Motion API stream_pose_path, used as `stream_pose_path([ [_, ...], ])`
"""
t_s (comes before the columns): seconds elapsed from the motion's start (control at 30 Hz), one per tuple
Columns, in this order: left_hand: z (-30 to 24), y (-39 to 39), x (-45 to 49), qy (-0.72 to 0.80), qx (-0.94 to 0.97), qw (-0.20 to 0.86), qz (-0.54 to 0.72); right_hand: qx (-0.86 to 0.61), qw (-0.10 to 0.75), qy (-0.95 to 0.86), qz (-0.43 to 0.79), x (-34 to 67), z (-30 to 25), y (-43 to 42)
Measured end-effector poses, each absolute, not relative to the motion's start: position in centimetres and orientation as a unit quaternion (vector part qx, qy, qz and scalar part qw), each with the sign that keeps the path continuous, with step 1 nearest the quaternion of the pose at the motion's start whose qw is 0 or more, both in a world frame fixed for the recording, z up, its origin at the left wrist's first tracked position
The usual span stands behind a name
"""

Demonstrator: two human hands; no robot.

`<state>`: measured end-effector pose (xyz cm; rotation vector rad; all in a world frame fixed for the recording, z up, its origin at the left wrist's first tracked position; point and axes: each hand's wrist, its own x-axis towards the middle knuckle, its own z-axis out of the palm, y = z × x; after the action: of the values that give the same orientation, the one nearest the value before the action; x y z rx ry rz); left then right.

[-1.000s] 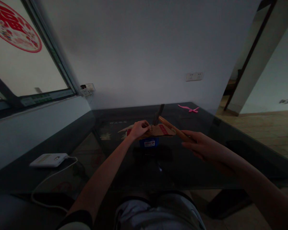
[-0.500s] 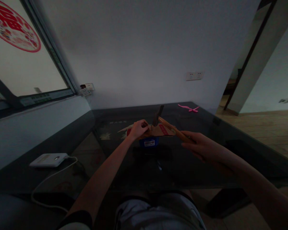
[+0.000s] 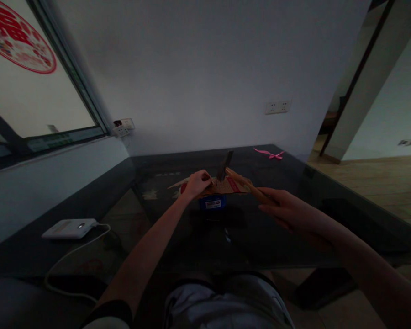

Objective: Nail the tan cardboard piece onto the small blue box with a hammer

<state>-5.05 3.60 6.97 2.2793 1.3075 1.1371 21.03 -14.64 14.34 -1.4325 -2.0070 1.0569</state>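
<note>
My left hand (image 3: 197, 183) is closed on the left part of a brown cardboard piece (image 3: 226, 186) with red print, which lies across a small blue box (image 3: 212, 202) on the dark glass table (image 3: 329, 192). My right hand (image 3: 287, 211) grips the wooden handle of a hammer (image 3: 247, 185). The hammer's dark metal head (image 3: 225, 165) stands over the cardboard, just right of my left hand's fingers. I cannot make out whether anything small is pinched under those fingers.
A white device (image 3: 69, 228) with a white cable (image 3: 66, 269) lies at the near left of the table. A pink ribbon (image 3: 270, 154) rests at the far right corner. Wall sockets (image 3: 277, 107) sit behind; a doorway opens to the right.
The hammer head dipped slightly toward the cardboard and came back up. Both hands stay almost in place.
</note>
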Motion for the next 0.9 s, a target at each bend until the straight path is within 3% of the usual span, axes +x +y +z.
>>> stream_pose_path([
  [0.9,7.15,3.52,-4.96,0.448,0.806,0.139,0.362,-0.522,0.239,-0.717,0.396,20.93,14.16,-14.90],
])
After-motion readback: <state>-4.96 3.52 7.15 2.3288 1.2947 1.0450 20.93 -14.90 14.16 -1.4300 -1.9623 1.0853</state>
